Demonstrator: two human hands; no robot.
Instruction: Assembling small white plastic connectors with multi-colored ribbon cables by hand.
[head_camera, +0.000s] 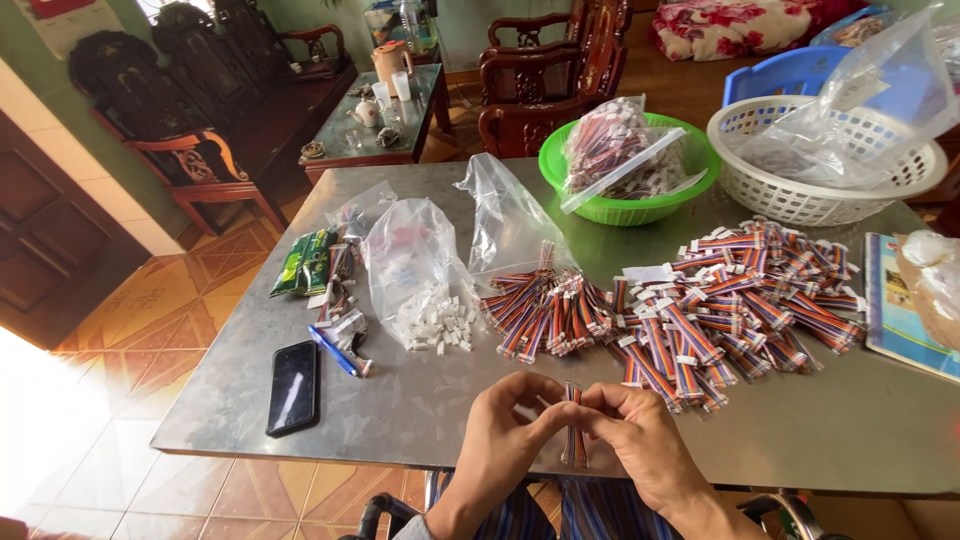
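Fingers of both hands, left hand (510, 425), right hand (640, 435), pinching one multicoloured ribbon cable (573, 425), above metal table (420, 400)

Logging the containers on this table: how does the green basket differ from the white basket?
The green basket is smaller with solid walls; the white basket is wider with latticed walls. The green basket holds a bag of multicoloured ribbon cables; the white basket holds a crumpled clear bag. Both are round plastic baskets at the far edge of the table.
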